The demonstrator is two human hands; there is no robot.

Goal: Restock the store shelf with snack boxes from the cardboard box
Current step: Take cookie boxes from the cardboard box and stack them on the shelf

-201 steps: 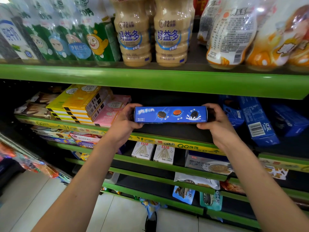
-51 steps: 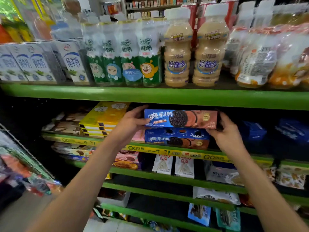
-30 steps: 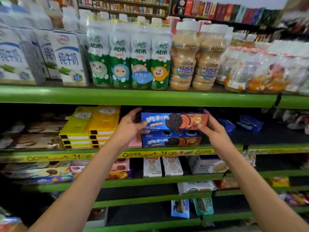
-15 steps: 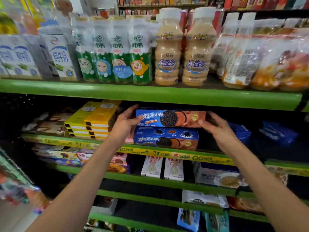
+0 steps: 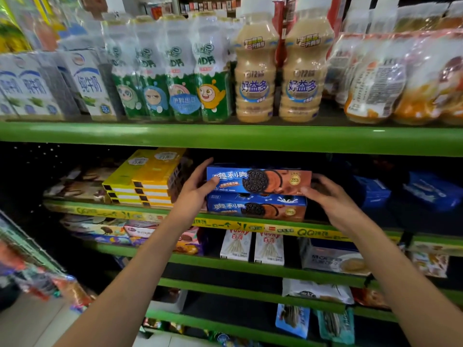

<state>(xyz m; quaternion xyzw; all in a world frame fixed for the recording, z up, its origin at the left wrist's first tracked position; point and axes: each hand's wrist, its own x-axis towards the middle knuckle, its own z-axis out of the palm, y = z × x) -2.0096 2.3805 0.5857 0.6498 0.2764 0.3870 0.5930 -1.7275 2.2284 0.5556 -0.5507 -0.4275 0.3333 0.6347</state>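
**Top cookie box held at both ends on the second shelf**

We see the left hand (image 5: 195, 194) at the left end of a long blue-and-brown cardboard cookie box (image 5: 259, 181), thumb laid across the front face and fingers reaching along the end toward the top. The right hand (image 5: 330, 196) meets the right end of the same box, thumb pressed to the lower front corner and fingers curled round behind; both hands grip it.

This box sits flat, front face toward us, on top of a second blue-and-brown cookie box (image 5: 255, 207), which rests on the green metal shelf (image 5: 325, 227) with the yellow price strip. Whether the upper box bears fully on the lower one or is slightly lifted we cannot tell.

Just left of the left hand stands a stack of flat yellow cardboard boxes (image 5: 145, 181). On the shelf above stand two beige plastic drink bottles (image 5: 278, 71) and green-and-white shrink-wrapped bottle packs (image 5: 170, 71). Below, two white upright stick-biscuit boxes (image 5: 251, 245) stand side by side.
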